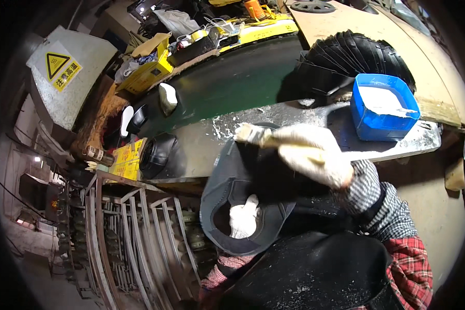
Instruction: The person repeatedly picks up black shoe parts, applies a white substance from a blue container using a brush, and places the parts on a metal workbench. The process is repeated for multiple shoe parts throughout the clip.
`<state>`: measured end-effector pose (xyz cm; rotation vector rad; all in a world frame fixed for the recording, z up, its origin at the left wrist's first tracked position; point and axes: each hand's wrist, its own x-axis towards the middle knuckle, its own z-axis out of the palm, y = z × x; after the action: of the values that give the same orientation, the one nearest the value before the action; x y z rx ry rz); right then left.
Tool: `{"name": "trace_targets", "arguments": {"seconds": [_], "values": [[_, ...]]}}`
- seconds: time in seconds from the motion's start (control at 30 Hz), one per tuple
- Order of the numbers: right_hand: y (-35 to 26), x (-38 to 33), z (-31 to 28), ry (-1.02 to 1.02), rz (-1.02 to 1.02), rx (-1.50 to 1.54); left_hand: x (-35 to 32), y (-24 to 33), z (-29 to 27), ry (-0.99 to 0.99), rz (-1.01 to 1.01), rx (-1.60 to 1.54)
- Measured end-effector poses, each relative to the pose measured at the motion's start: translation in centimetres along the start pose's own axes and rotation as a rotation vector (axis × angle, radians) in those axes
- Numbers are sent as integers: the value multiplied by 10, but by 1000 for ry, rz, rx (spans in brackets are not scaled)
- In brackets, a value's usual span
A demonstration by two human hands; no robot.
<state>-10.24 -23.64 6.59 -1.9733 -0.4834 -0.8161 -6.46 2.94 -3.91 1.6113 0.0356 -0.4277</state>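
My right hand [315, 155], in a white glove, closes round the handle of a brush [253, 134]. The brush's whitish bristles lie at the top edge of a dark grey shoe upper [219, 188]; whether they touch it I cannot tell. My left hand [244, 219], also gloved, reaches through the opening at the upper's lower end and grips it, with the thumb showing inside and the other fingers mostly hidden. A square blue tub [385, 126] holding white paste stands on the bench to the right of my right hand.
A fanned stack of black uppers [351, 62] lies behind the tub. The green belt [232, 77] carries a pale shoe-shaped piece [167, 98]. Black uppers [157, 155] sit at the bench's left end, above a metal rack [139, 232]. Yellow boxes [147, 70] line the far side.
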Motion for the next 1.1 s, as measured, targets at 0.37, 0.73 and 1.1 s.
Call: {"name": "trace_targets", "arguments": {"seconds": [0.37, 0.73, 1.1], "values": [[-8, -48, -9, 280, 570, 228, 13, -8, -7, -11, 387, -95], [-67, 51, 51, -283, 26, 74, 15, 31, 20, -290, 327, -112], [-43, -41, -15, -542, 77, 345, 42, 90, -12, -253, 711, 604]]}}
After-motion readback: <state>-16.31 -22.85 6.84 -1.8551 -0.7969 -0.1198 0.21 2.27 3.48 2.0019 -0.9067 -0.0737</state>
